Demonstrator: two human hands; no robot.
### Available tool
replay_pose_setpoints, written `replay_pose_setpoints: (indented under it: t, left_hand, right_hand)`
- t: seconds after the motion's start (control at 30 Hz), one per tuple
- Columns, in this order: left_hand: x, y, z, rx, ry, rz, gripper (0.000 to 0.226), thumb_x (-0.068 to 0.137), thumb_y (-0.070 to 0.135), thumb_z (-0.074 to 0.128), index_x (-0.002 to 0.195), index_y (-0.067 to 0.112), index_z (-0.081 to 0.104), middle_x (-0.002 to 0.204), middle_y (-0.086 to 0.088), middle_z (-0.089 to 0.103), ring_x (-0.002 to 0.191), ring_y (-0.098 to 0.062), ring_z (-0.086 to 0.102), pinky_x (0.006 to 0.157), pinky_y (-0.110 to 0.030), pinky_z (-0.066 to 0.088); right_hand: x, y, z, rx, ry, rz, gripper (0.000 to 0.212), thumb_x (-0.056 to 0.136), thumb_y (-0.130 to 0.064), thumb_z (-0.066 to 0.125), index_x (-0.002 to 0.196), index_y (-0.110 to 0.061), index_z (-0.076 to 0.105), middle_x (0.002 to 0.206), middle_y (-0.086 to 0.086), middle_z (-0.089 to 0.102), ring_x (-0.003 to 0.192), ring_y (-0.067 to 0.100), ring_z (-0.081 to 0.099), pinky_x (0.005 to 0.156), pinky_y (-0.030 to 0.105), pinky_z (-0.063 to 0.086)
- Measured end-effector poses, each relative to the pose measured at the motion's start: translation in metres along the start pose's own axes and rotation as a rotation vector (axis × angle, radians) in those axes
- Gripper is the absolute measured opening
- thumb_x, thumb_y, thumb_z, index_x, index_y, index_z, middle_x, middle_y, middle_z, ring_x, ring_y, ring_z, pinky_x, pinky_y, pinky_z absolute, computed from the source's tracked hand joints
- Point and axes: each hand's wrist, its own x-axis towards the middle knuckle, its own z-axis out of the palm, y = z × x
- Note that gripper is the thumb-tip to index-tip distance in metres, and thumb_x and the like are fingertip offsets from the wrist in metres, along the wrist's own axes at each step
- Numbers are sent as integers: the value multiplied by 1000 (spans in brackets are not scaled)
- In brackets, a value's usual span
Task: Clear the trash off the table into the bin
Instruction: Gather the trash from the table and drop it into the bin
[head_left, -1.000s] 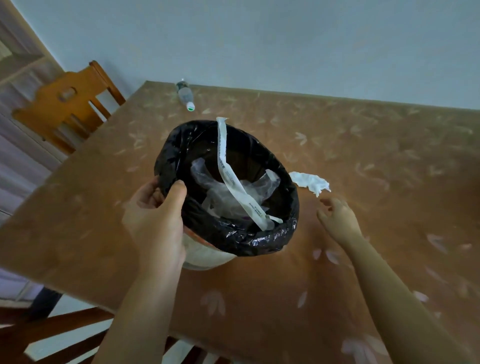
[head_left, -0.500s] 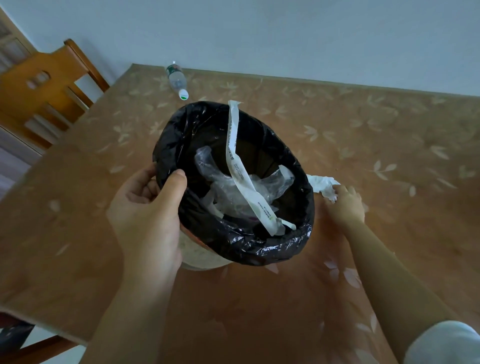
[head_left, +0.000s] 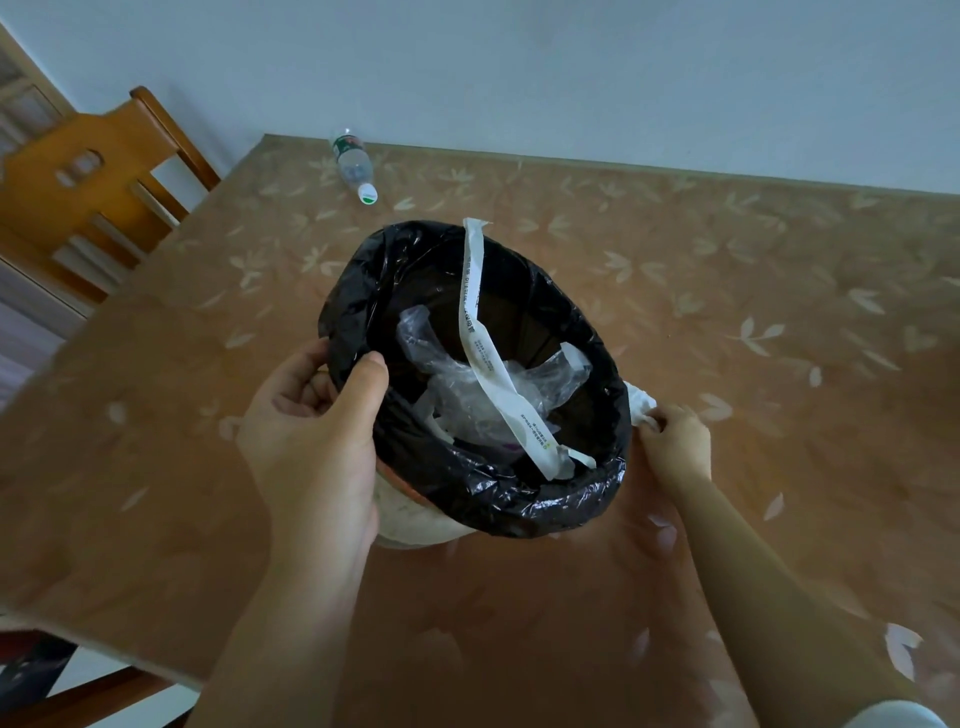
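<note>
A white bin with a black liner (head_left: 519, 499) is held above the brown table (head_left: 727, 291). My left hand (head_left: 317, 431) grips the bin's left rim, thumb over the liner. Inside lie clear plastic film (head_left: 467, 379) and a long white paper strip (head_left: 483, 338) leaning on the far rim. My right hand (head_left: 675, 441) is closed on a crumpled white tissue (head_left: 640, 402) just right of the bin; the rim hides part of the tissue. A small plastic bottle (head_left: 353, 163) lies on its side at the table's far left edge.
A wooden chair (head_left: 88, 176) stands off the table's far left corner. A pale wall (head_left: 519, 67) runs behind the table. Another chair's dark wood (head_left: 78, 696) shows below the near left edge.
My right hand reached forward to the tissue and closed on it beside the bin. My left hand kept its grip on the rim. The view shifted slightly.
</note>
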Motion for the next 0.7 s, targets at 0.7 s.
replay_pose_setpoints:
  t: [0.7]
  left_hand:
    - [-42, 32, -59, 42, 46, -34, 20, 74, 13, 73, 68, 30, 65, 72, 0, 57, 64, -12, 54, 55, -14, 47]
  right_hand:
    - [-147, -129, -138, 568, 264, -197, 4, 80, -22, 62, 82, -25, 62, 68, -10, 56, 61, 3, 50, 58, 12, 38]
